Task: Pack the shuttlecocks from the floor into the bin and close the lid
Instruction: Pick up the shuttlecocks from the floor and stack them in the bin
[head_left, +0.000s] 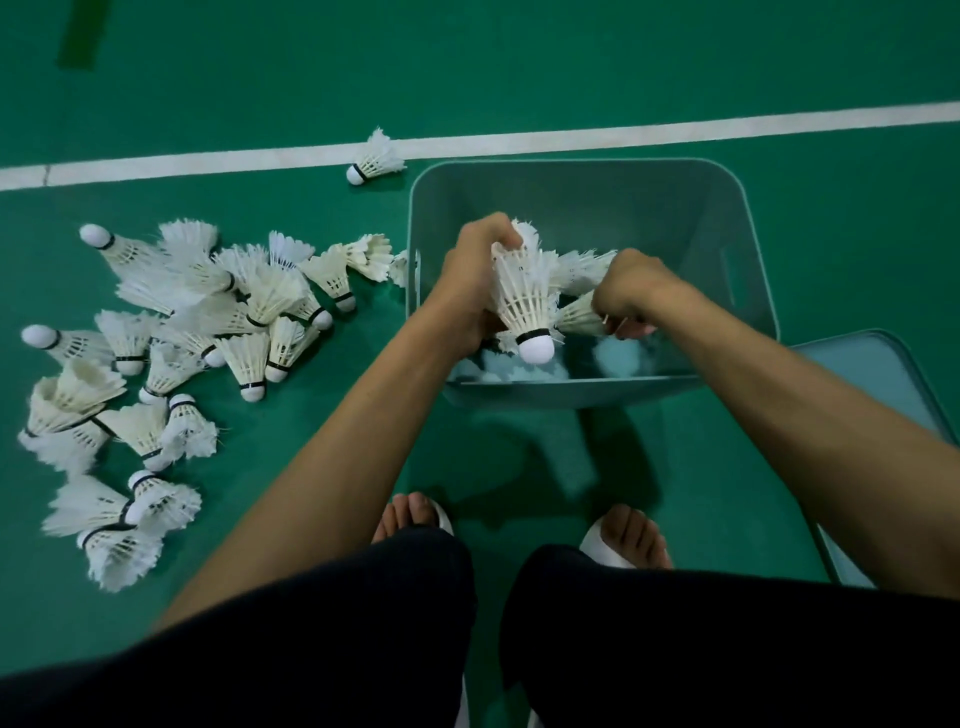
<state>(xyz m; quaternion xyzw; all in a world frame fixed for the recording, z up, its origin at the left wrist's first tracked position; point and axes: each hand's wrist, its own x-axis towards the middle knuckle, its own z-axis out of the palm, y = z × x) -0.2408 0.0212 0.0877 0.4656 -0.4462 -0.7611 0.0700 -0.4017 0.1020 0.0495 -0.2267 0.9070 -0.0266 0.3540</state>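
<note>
Head view: low inside the open bin (597, 208), the left grip (475, 283) is clamped on a cluster of shuttlecocks (522, 301), cork down, and the right grip (631, 291) pinches one more shuttlecock (576, 314), likely to set them in without spilling. A large pile (197, 322) lies on the floor (519, 78) just left of the bin, within reach; the lid (883, 374) waits at right.

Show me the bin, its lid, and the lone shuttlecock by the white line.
bin (597, 202): head view, inside of far wall.
lid (878, 369): head view, flat top surface.
lone shuttlecock (375, 160): head view, feather skirt.
</note>
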